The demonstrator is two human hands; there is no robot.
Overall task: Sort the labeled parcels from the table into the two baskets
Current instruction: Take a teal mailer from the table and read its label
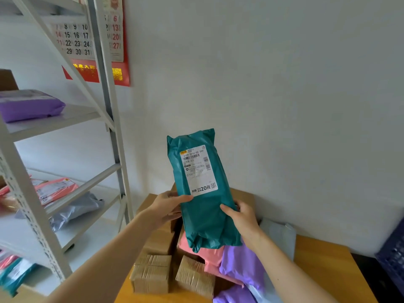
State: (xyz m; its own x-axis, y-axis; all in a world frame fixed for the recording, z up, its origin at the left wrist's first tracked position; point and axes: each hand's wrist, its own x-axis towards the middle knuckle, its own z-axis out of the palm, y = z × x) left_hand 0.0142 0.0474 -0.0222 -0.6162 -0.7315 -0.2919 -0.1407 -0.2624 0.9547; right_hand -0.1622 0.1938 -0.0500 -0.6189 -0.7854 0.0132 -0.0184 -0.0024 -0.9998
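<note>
A long teal parcel (203, 215) with a white shipping label (197, 170) is held upright in front of me, above the table. My left hand (167, 207) grips its left edge, thumb on the front just under the label. My right hand (240, 215) grips its right edge lower down, thumb across the front. Beneath it on the wooden table (323, 263) lie more parcels: several small brown cardboard boxes (153, 274), a pink bag (209, 259), purple bags (242, 265) and a pale grey bag (279, 235).
A dark blue basket (393, 261) stands at the right edge, beside the table. A white metal shelf rack (109, 119) on the left holds purple, pink, grey and teal parcels. A red wall calendar (109, 40) hangs behind it. A plain white wall faces me.
</note>
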